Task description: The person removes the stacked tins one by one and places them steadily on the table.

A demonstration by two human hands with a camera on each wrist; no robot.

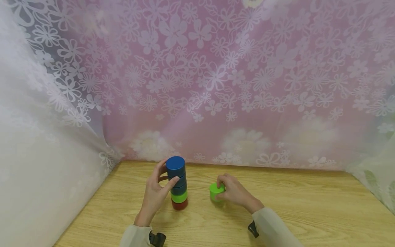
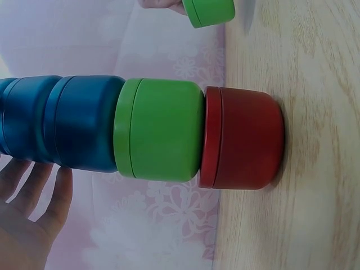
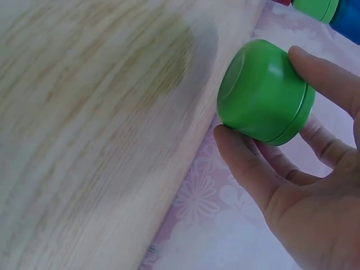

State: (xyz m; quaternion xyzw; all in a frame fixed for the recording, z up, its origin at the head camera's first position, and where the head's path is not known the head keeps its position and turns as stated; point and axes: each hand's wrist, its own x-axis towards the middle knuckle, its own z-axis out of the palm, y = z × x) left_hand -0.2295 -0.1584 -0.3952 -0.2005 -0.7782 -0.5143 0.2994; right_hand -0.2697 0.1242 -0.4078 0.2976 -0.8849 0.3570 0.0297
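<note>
Item: stack (image 1: 180, 187). Five jars, one on another, upright on the desk (image 1: 197, 230), left of the loose jar. Order from the bottom: red jar (image 2: 247, 138), lower green jar (image 2: 163, 129), three blue jars (image 2: 90, 124). In the left wrist view the red and green edges look slightly out of line; perspective may account for some of it.

Item: left hand (image 1: 154, 195). Grip: curled about the blue part of the stack, your thumb across the near side, your fingers on the far left. For good support, press lightly and evenly from both sides; a one-sided push could slide one jar off the next or tip the whole column.

Item: loose jar (image 3: 264, 93). One, green, to the right of the stack and apart from it. Its base hangs just clear of the desk, lid seam uppermost.

Item: right hand (image 1: 235, 192). Grip: narrow, pinching the loose jar from opposite sides. One fingertip lies near the lid seam, another lower, towards the base. A hold nearer the seam would probably leave the base freer; a level wrist and a slow carry suit smooth, rounded walls like these, which could slip or turn under a light pinch. Allow room between your knuckles and the stack, since a brush there could unsettle it.

Item: curtain (image 1: 216, 85). Pink, floral, behind the desk.
</note>
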